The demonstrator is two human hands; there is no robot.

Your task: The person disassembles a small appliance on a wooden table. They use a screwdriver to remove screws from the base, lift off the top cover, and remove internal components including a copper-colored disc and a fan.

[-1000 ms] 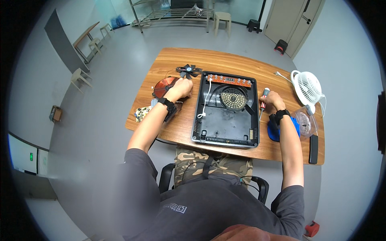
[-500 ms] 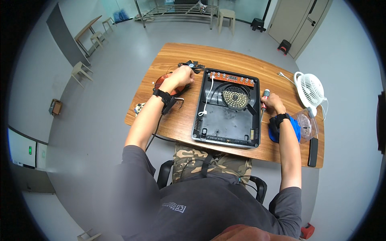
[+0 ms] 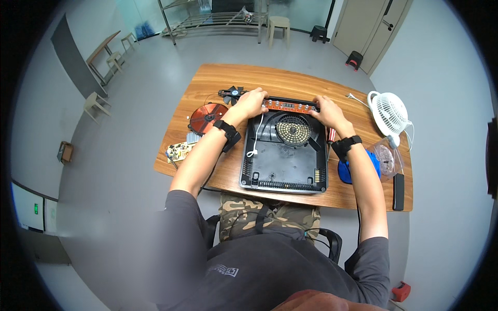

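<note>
The open black plastic base of an induction cooker (image 3: 284,168) lies before me, a round vent grille inside it. Along its far edge runs an orange control board (image 3: 288,107) with a row of buttons, and a white cable (image 3: 255,140) hangs from its left end. My left hand (image 3: 252,103) is closed round the far left corner, my right hand (image 3: 329,111) round the far right one. Some fingertips are hidden behind the edge. Just below my right hand a screwdriver (image 3: 331,135) with a red-and-white handle lies beside the base. A small black fan (image 3: 233,94) is near my left hand.
Left of the base lie a copper coil disc (image 3: 206,118), a finned heat sink (image 3: 193,137) and a circuit board (image 3: 178,151). To the right are a white desk fan (image 3: 389,113), a blue cloth item (image 3: 344,172), a clear container (image 3: 387,158) and a black bar (image 3: 398,192).
My left hand has moved right from beside the small fan to the base's far left corner. My right hand has left the screwdriver and gone to the far right corner.
</note>
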